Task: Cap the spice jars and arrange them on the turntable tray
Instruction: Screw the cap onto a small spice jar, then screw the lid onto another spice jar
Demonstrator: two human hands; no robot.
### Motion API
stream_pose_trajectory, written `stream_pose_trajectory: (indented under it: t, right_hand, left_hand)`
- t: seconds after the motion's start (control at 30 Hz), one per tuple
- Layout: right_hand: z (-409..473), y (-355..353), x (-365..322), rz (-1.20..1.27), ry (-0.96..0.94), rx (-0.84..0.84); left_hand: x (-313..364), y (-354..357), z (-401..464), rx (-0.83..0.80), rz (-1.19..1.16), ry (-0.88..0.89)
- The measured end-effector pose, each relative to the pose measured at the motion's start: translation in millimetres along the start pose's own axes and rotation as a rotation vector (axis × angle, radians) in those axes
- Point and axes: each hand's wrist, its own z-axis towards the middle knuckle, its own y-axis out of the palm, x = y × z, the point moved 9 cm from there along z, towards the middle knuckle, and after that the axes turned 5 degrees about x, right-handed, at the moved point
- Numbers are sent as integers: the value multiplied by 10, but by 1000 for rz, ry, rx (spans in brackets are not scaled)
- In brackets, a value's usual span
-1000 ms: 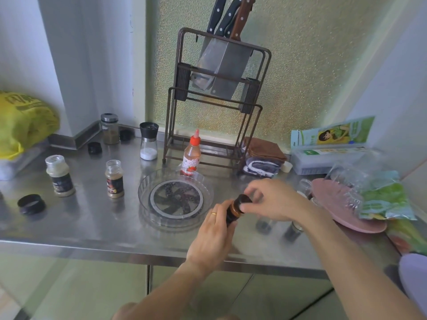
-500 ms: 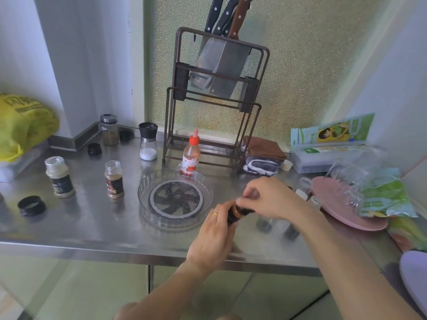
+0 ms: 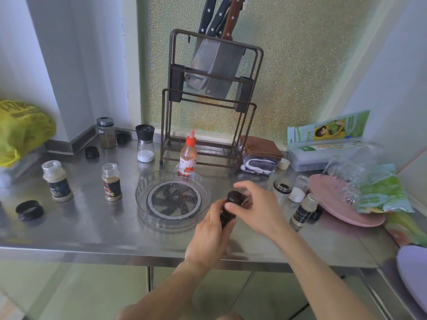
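Note:
My left hand [image 3: 211, 236] grips a small dark spice jar [image 3: 227, 215] just right of the clear round turntable tray [image 3: 173, 221]. On top of the jar sits a dark cap [image 3: 234, 197], and the fingers of my right hand [image 3: 256, 209] rest on it, thumb at the cap's front. Two uncapped jars stand left of the tray: a brown-labelled one [image 3: 112, 182] and a white-topped one [image 3: 57, 181]. Right of my hands stand a small jar with a black label [image 3: 303, 210], a clear jar [image 3: 280, 190] and another [image 3: 300, 188]. Loose black caps lie at the left [image 3: 29, 210] and back [image 3: 92, 152].
A knife rack [image 3: 210, 100] with cleavers stands at the back, a red-capped sauce bottle [image 3: 188, 155] in front of it. A salt grinder [image 3: 145, 146] and a capped jar [image 3: 106, 132] stand back left. A pink plate [image 3: 342, 204] with plastic bags lies right. A yellow bag [image 3: 20, 130] sits far left.
My right hand has shifted from covering the jar top to its right side, so the dark cap now shows on the jar. My left hand has kept hold of the jar.

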Motion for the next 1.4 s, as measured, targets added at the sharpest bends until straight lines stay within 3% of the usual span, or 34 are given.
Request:
stream_pose_trajectory:
  t: [0.13, 0.23, 0.5, 0.63, 0.73, 0.83, 0.93, 1.13, 1.4]
  right_hand:
    - [-160, 265, 231, 56, 153, 5]
    - [-147, 363, 243, 63, 180, 98]
    - [-214, 467, 351, 131, 212, 87]
    - [-525, 234, 657, 265, 266, 123]
    - [-854, -197, 1119, 237, 306, 327]
    - [-983, -590, 1581, 142, 364, 497]
    - [-856, -855, 1924, 38, 363, 554]
    - [-313, -683, 2320, -193, 264, 241]
    - [19, -485, 2659, -303, 258, 81]
  left_hand:
    - [38, 11, 12, -32, 4, 26]
    - [-31, 43, 35, -37, 13, 5]
    - [-75, 105, 35, -45, 166, -69]
    - [200, -98, -187, 144, 124, -79]
    - [683, -198, -420, 346, 100, 157]
    - [1007, 295, -385, 187, 59, 304]
    - [1141, 983, -166, -28, -12, 172]
    - [1142, 1800, 249, -96, -38, -96]
    - [883, 2123, 447, -132, 33, -179]
